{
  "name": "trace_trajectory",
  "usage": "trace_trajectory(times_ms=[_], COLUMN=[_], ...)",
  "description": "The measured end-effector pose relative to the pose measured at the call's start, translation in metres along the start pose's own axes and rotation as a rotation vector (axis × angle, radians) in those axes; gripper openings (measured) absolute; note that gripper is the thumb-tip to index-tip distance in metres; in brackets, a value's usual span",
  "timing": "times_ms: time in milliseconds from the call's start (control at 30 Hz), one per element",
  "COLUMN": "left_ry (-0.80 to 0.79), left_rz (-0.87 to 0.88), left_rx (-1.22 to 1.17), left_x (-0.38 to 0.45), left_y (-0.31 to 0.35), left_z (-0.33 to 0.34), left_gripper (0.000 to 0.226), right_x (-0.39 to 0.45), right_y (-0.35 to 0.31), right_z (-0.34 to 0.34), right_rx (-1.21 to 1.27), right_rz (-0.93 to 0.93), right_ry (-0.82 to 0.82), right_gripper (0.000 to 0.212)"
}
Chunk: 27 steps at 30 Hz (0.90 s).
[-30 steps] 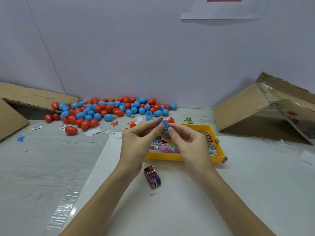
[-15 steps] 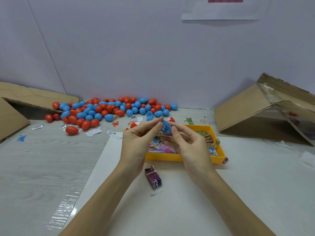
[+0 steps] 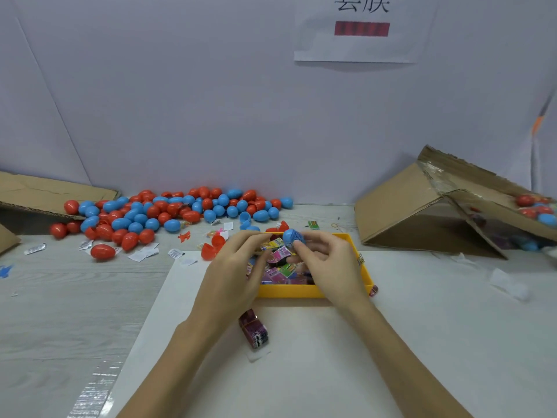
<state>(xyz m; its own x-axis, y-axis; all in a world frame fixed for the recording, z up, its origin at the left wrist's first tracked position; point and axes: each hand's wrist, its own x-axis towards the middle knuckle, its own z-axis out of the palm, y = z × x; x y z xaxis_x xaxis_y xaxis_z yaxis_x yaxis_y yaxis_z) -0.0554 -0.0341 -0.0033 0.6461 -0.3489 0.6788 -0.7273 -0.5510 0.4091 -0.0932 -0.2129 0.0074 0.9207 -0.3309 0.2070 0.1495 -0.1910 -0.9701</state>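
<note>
Grey table (image 3: 60, 297), blank white wall behind: over a yellow tray (image 3: 289, 292) of bright packets (image 3: 280, 267), a person's right hand (image 3: 328, 267) pinches a blue egg (image 3: 291, 236) between thumb and fingertips, just above the tray's far edge. The left hand (image 3: 232, 273) hovers beside it with its fingertips at the packets; whether they grasp anything cannot be told from this angle. Held only by a fingertip pinch, the smooth egg could slip or pop apart. It would likely drop into the tray or roll off among the loose eggs (image 3: 168, 212) behind. Counted: two cardboard boxes (image 3: 401, 206), one at each side; one white sheet (image 3: 301, 372); one tray; two hands; one banded bundle (image 3: 254, 328) of cards; one egg in hand; several dozen red and blue eggs heaped, too many to tally.
</note>
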Motion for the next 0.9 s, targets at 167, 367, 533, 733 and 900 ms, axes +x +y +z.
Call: trace_trajectory(times_ms=[167, 367, 533, 733, 900], left_ry=[0.031, -0.027, -0.005, 0.054, -0.076], left_rz=[0.003, -0.053, -0.188, -0.594, -0.597], left_rx=[0.015, 0.047, 0.049, -0.012, 0.227], left_x=[0.002, 0.002, 0.002, 0.022, 0.078], left_y=[-0.004, -0.007, -0.01, -0.037, -0.085], left_z=[-0.004, -0.002, 0.001, 0.009, 0.014], left_gripper=[0.019, 0.014, 0.016, 0.027, 0.033], right_x=[0.053, 0.072, 0.035, 0.031, 0.033], right_y=[-0.036, -0.029, 0.004, 0.016, 0.021], right_z=[-0.085, -0.112, -0.05, -0.028, -0.027], right_rx=[1.015, 0.871, 0.483, 0.053, -0.015], right_rz=[0.134, 0.156, 0.229, 0.078, 0.074], right_ry=[0.165, 0.21, 0.028, 0.045, 0.037], right_gripper=[0.029, 0.029, 0.021, 0.021, 0.023])
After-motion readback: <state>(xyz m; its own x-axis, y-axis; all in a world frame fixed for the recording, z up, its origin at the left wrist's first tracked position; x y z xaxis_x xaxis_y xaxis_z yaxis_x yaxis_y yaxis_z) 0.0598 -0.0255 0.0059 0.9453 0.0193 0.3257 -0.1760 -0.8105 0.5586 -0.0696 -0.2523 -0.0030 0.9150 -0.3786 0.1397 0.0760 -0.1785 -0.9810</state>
